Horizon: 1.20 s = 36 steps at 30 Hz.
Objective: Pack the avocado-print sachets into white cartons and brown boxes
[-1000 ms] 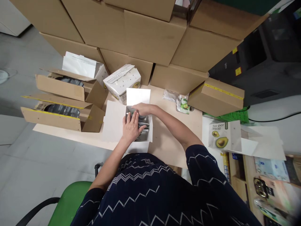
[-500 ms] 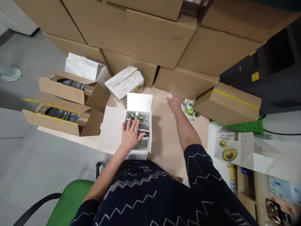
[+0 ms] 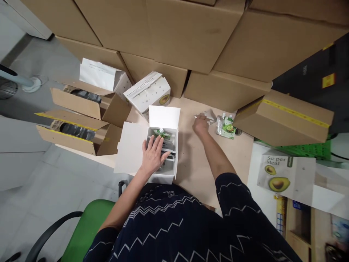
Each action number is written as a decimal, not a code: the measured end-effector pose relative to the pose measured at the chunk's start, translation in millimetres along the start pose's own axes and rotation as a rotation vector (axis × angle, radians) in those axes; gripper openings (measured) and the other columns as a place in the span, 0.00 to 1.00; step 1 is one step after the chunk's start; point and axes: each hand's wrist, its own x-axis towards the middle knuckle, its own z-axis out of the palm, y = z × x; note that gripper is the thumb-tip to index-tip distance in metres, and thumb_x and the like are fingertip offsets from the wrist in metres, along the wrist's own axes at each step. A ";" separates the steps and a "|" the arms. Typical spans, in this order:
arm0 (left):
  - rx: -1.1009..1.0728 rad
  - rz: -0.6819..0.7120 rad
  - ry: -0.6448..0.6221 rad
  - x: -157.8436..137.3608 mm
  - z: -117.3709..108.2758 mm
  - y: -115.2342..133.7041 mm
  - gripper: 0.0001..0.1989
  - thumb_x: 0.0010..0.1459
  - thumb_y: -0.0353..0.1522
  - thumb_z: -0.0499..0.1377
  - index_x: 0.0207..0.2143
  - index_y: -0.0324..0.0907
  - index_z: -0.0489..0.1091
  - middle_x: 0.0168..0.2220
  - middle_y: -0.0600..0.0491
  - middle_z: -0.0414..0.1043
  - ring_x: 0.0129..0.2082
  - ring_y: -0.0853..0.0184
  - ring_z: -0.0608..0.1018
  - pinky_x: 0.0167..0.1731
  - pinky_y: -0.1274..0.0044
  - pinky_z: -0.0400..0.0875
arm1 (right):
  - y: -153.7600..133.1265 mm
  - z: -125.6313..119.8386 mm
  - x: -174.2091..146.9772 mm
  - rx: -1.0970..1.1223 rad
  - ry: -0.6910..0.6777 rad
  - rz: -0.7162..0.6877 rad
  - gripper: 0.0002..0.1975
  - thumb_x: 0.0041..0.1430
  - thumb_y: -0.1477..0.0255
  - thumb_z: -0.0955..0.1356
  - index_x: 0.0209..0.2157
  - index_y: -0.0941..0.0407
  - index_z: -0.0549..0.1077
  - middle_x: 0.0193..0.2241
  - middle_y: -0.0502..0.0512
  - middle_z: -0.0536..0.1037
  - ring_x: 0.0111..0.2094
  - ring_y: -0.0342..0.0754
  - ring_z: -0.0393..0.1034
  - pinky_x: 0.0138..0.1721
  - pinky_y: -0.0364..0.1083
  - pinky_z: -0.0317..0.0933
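An open white carton (image 3: 176, 154) stands on the table before me, with several silver pouches (image 3: 168, 146) and a green spouted pouch (image 3: 163, 134) upright inside. My left hand (image 3: 153, 154) lies over the carton with its fingers spread, covering part of the contents. Farther right, my right hand (image 3: 201, 124) has its fingers closed at the near end of a silver pouch (image 3: 209, 115) low over the tabletop. Just beyond that hand, a green and white spouted pouch (image 3: 228, 128) lies flat beside another silver one.
A closed white carton (image 3: 148, 92) and two open brown boxes (image 3: 76, 103) (image 3: 68, 137) stand to the left. Large brown boxes (image 3: 174, 32) wall the back of the table. At right are a tilted brown box (image 3: 283, 118) and a white avocado-printed carton (image 3: 286, 176).
My right hand has shifted slightly toward me and away from the green pouch, with the silver pouch at its fingers. My left hand stays over the carton. The view has tilted a little.
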 end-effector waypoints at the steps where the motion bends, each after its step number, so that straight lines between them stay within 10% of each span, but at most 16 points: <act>1: -0.005 -0.002 0.005 1.4 -0.4 0.1 0.33 0.68 0.49 0.46 0.69 0.44 0.55 0.68 0.46 0.60 0.70 0.49 0.57 0.68 0.52 0.43 | -1.5 4.5 -16.9 0.063 0.050 -0.030 0.30 0.65 0.74 0.62 0.65 0.72 0.59 0.63 0.90 0.57 0.63 0.69 0.56 0.56 0.65 0.56; 9: 0.007 0.021 0.018 20.6 -6.1 -0.1 0.34 0.68 0.50 0.44 0.70 0.44 0.52 0.71 0.49 0.52 0.67 0.44 0.60 0.63 0.51 0.50 | 37.1 9.8 -81.6 0.285 0.089 -0.188 0.25 0.67 0.78 0.57 0.63 0.59 0.65 0.57 0.69 0.72 0.56 0.54 0.68 0.55 0.53 0.61; 18: -0.060 0.020 0.074 18.7 -1.2 4.8 0.31 0.67 0.48 0.47 0.67 0.45 0.59 0.69 0.47 0.59 0.66 0.43 0.60 0.64 0.48 0.46 | 64.6 -103.3 -148.3 0.923 0.647 -0.597 0.19 0.67 0.61 0.64 0.55 0.51 0.73 0.50 0.58 0.79 0.50 0.52 0.74 0.54 0.55 0.67; 25: -0.054 0.016 0.096 11.3 -0.5 5.0 0.30 0.68 0.47 0.45 0.64 0.40 0.64 0.65 0.42 0.65 0.66 0.44 0.62 0.65 0.48 0.47 | -23.6 -131.9 -179.7 0.707 0.339 -0.925 0.16 0.67 0.66 0.64 0.52 0.52 0.76 0.48 0.54 0.79 0.50 0.52 0.73 0.51 0.50 0.66; 36: -0.063 0.023 0.119 3.8 3.7 3.4 0.30 0.69 0.47 0.44 0.64 0.40 0.64 0.64 0.41 0.66 0.67 0.45 0.61 0.65 0.48 0.47 | -116.1 -66.6 -140.3 -0.025 -0.095 -0.824 0.16 0.65 0.71 0.65 0.53 0.57 0.73 0.49 0.63 0.80 0.46 0.52 0.76 0.39 0.43 0.62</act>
